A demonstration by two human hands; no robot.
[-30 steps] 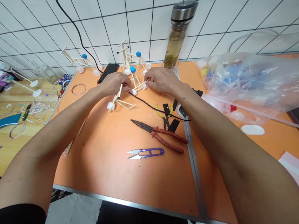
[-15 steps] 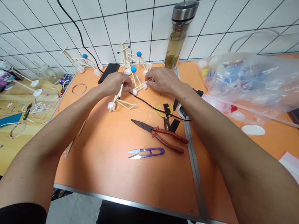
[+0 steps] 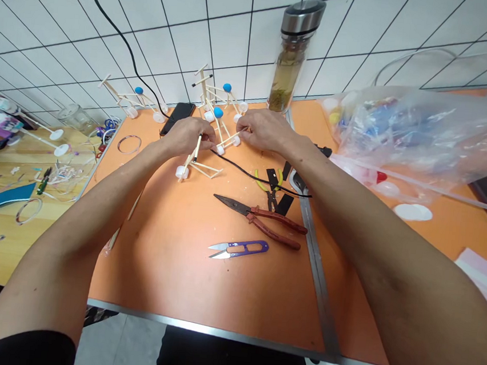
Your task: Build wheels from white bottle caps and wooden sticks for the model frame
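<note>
Both my hands are at the back of the orange table, at a small bicycle-like model of pale wooden sticks (image 3: 197, 152) with white round wheels and a blue ball. My left hand (image 3: 190, 134) is closed at the model's frame, thumb and fingers pinched near a black-banded stick; its fingertips are partly hidden. My right hand (image 3: 266, 130) pinches the end of a thin stick (image 3: 231, 141) on the model's right side. Behind them stand a second stick model (image 3: 205, 90) and, to the left, a third one (image 3: 124, 99), both with blue balls.
Red-handled long-nose pliers (image 3: 261, 218), purple thread snips (image 3: 239, 248) and yellow-handled pliers (image 3: 272, 197) lie in front. A black cord (image 3: 253, 175) crosses the table. At the back are a tea bottle (image 3: 287, 66) and a black box (image 3: 178, 116); a filled plastic bag (image 3: 412, 130) lies right.
</note>
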